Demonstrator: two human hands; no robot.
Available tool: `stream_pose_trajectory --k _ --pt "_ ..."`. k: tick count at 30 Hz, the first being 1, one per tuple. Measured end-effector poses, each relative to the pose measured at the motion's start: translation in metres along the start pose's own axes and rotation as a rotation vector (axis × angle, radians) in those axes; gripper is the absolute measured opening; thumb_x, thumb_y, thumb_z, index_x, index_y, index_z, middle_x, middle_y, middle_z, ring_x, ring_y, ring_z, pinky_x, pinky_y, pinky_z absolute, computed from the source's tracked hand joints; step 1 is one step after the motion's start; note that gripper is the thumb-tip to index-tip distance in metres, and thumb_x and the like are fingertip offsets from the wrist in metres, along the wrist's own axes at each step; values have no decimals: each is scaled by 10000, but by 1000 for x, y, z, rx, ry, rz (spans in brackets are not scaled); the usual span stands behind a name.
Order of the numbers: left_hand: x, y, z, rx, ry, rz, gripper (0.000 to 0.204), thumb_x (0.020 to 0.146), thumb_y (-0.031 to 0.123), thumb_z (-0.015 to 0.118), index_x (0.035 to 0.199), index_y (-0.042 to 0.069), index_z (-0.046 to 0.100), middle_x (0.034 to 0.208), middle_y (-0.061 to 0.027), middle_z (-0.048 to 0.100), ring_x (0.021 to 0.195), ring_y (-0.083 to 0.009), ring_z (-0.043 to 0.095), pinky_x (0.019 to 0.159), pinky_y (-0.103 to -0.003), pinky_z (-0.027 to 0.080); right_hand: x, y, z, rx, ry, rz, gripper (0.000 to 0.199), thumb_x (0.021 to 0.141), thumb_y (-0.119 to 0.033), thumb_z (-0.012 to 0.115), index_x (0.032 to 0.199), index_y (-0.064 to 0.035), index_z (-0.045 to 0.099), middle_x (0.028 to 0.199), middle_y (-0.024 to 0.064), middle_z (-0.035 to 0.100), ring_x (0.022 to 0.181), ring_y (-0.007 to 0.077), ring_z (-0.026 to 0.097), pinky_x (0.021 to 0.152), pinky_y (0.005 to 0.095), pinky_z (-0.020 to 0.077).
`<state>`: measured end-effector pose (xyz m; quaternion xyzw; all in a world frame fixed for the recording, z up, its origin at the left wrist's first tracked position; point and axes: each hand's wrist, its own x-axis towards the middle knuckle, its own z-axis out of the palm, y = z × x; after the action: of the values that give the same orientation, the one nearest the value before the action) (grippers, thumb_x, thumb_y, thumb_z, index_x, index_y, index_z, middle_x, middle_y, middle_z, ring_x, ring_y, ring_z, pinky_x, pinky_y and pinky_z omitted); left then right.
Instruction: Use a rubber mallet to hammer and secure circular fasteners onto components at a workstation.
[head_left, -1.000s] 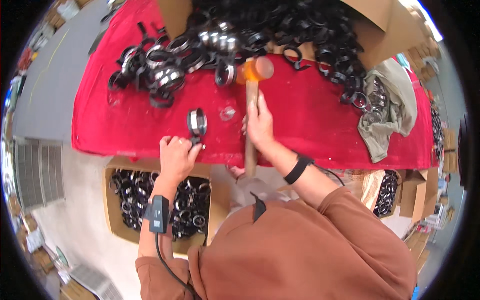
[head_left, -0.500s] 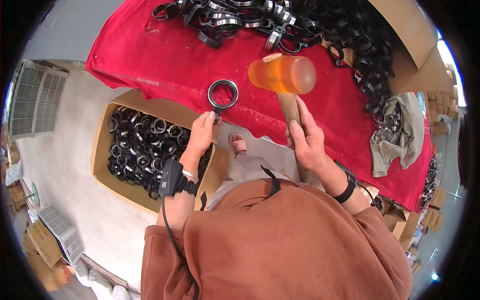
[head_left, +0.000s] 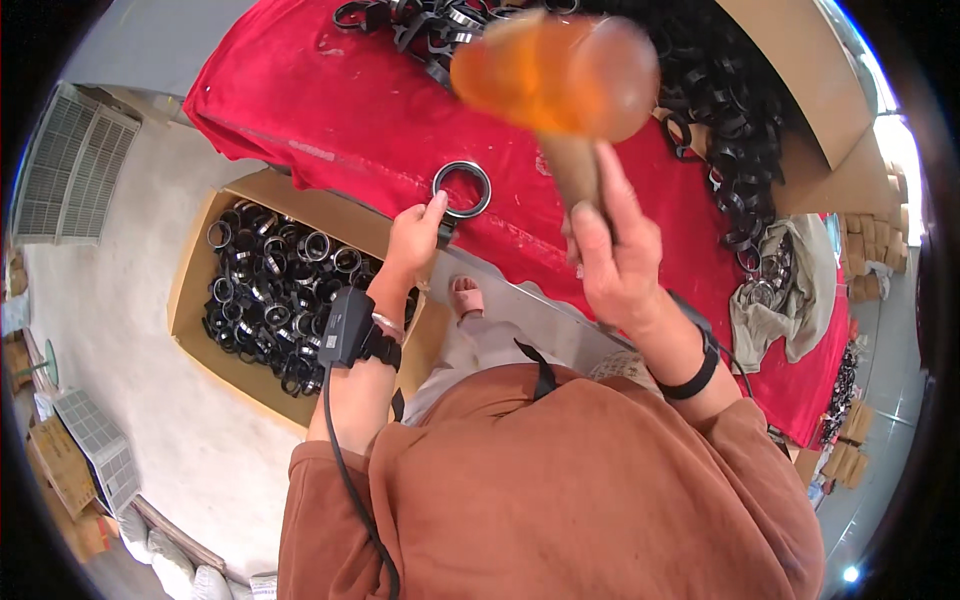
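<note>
Your left hand (head_left: 415, 238) is pinching the ring (head_left: 487, 192) at its short black stem, fingers closed and thumb lying against the rim, over the near edge of the red cloth (head_left: 370, 165). Your right hand (head_left: 622, 262) is wrapping fully round the handle of the hammer (head_left: 555, 78), whose orange head is hanging to the far right of the ring. For good control, you should probably be tucking that thumb back, pinching the stem firmly and holding the hammer head clear of your fingertips. Your left fingers are covering part of the stem, and whether the ring is resting on the cloth is impossible to tell. The hammer head is blurring and hiding part of the far heap of rings (head_left: 735, 130), which the upper edge is cutting off.
</note>
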<state>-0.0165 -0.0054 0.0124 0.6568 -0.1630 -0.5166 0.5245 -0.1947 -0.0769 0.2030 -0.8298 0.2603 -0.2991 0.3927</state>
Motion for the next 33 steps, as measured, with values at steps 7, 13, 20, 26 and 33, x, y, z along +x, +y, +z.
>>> stream_pose_trajectory --k 7,13,20,26,33 --pt "3 1 15 -236 169 21 357 862 357 602 713 33 577 689 13 521 625 -87 470 605 -251 380 26 80 43 -355 -328 238 482 890 -219 500 1340 -96 374 876 299 593 808 450 590 726 504 478" --pt "-7 -2 9 -312 121 -42 304 841 336 638 679 92 553 645 41 495 586 -66 405 560 -235 321 48 10 26 -184 -195 190 461 892 -143 516 1335 -94 398 842 258 596 756 375 630 660 361 490" --pt "-5 -7 23 -427 142 33 285 824 318 665 671 110 546 617 41 500 537 -52 407 494 -211 307 14 56 42 -327 -432 360 490 890 -190 498 1344 -59 368 1099 270 561 1054 386 547 858 399 467" --pt "-8 -9 19 -443 173 59 292 822 330 666 687 98 553 620 40 509 522 -56 414 476 -219 315 21 20 17 222 -117 466 483 930 -175 451 1387 -89 321 742 61 572 597 123 559 515 267 468" --pt "0 -11 26 -484 153 112 294 825 345 663 699 105 548 645 41 512 546 -53 407 502 -216 320 -33 92 33 262 -54 714 464 939 -205 423 1391 -148 332 677 -8 480 499 75 466 451 223 419"
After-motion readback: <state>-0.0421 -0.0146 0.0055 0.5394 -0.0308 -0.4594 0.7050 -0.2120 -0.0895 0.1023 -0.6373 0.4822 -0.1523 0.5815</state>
